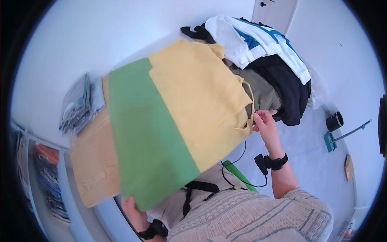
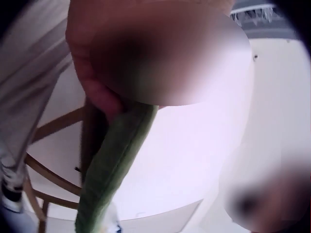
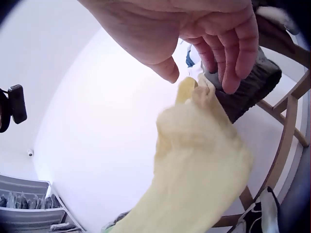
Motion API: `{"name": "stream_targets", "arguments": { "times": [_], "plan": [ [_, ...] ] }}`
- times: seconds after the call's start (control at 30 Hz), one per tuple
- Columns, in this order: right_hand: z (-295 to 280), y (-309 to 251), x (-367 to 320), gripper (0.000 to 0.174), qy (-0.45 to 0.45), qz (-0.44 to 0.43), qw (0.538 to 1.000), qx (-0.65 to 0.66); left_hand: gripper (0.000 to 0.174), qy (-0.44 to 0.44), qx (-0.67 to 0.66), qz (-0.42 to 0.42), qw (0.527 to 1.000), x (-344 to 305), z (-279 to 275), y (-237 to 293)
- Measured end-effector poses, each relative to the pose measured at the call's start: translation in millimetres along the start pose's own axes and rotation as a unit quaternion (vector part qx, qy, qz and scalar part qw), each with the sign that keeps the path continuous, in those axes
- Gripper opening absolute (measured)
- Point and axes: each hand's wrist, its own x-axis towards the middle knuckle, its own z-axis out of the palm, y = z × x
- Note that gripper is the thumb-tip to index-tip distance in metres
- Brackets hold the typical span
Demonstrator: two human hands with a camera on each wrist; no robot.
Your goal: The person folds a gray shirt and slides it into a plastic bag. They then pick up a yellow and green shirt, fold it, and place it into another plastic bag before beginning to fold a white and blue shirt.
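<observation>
A yellow-and-green shirt point(image 1: 193, 97) is spread out flat, its green band toward the left and its neck opening on the right. At the lower left corner, my left hand point(image 1: 131, 207) grips the green hem; in the left wrist view the green fabric point(image 2: 116, 170) runs down from the fingers. My right hand point(image 1: 264, 123) is at the neck edge. From the right wrist, its thumb and curved fingers point(image 3: 245, 53) stand apart, with the yellow fabric point(image 3: 194, 160) right below the fingertips.
A wooden tabletop point(image 1: 94, 161) shows under the shirt. Clear-bagged garments point(image 1: 80, 105) lie at its far left. Behind the shirt is a clothes pile with a white-and-blue jacket point(image 1: 250, 40). Shelves point(image 1: 60, 173) stand left; a black bin point(image 1: 334, 121) and dustpan point(image 1: 329, 141) are on the right.
</observation>
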Motion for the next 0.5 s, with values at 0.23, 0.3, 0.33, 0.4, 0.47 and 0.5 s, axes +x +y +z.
{"name": "stream_targets", "arguments": {
  "times": [0.23,0.3,0.33,0.4,0.47,0.5],
  "plan": [
    [12.1,-21.0,7.8,0.031,-0.046,-0.025,0.995,0.083,0.040,0.084,-0.010,0.070,0.994,23.2,-24.3,27.7],
    [21.3,-30.6,17.2,0.033,-0.039,-0.047,0.988,0.143,0.035,0.110,-0.068,0.031,0.991,27.5,-19.1,32.1],
    [28.5,-38.6,22.9,0.036,-0.041,-0.033,0.984,0.171,0.035,0.105,-0.066,0.033,0.992,30.5,-22.3,30.8],
    [33.3,-46.6,45.0,0.039,-0.042,-0.025,0.978,0.203,0.035,0.083,-0.080,-0.004,0.993,35.6,-37.2,18.9],
    [34.9,-39.7,76.9,0.047,-0.172,0.076,0.961,0.204,0.035,0.077,-0.099,-0.018,0.992,43.9,-45.5,7.4],
    [36.4,-40.6,87.9,0.040,-0.187,0.089,0.960,0.187,0.035,0.074,-0.119,-0.036,0.989,46.6,-46.4,4.6]
  ]
}}
